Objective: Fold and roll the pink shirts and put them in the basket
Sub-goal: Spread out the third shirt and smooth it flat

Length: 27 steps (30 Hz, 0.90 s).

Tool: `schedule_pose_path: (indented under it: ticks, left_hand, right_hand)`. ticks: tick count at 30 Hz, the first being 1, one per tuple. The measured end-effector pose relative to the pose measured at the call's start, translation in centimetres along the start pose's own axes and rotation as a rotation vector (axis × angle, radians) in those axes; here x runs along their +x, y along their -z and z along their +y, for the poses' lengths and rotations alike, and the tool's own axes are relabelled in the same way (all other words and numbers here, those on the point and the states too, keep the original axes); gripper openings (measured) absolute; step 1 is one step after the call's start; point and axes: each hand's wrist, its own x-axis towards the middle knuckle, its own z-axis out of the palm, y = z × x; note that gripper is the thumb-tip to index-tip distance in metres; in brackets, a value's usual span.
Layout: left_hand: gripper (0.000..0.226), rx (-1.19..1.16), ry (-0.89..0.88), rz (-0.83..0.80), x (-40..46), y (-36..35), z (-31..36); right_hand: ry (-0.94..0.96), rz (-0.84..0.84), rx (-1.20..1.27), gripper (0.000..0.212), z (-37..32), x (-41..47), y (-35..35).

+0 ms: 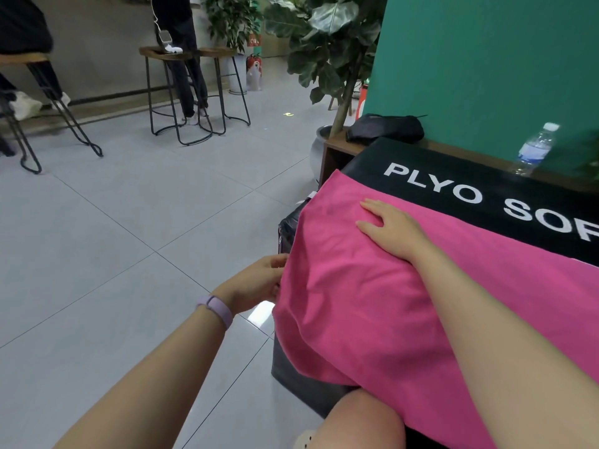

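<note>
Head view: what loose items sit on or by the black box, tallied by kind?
Pink shirt: 1, draped over the black box, left hand at its edge, right hand flat on it
Water bottle: 1
Black bag: 1
Total: 3

Shirt: pink shirt [372, 303] spread over black box [453, 176] lettered "PLYO SOF", left edge draped over the side.
Right hand [393, 230]: flat on shirt, fingers straight.
Left hand [256, 285]: at draped edge, fingers curled on the fabric; lilac wristband [215, 309].
Background: water bottle [534, 149], stools [194, 92], potted plant [334, 43], grey tile floor [113, 238].
</note>
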Motion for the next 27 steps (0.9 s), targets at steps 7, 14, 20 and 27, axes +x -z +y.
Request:
schedule_pose_path:
  ticks: [7, 14, 20, 27]
  left_hand:
    - [0.039, -0.028, -0.272, 0.420, -0.6, -0.2, 2.4]
    - [0.042, 0.066, -0.237, 0.672, -0.7, 0.8, 0.7]
    - [0.029, 0.350, -0.056, 0.776, -0.8, 0.1, -0.1]
    - [0.030, 0.994, -0.721, 0.618, 3.9, -9.9, 9.3]
  right_hand:
    - [-0.048, -0.062, 0.238, 0.051, 0.1, 0.1, 0.9]
    - [-0.077, -0.065, 0.354, 0.044, 0.4, 0.4, 0.9]
    - [-0.034, -0.013, 0.189, 0.045, 0.8, 0.3, 0.1]
    - [-0.072, 0.218, 0.420, 0.035, -1.1, -0.7, 1.2]
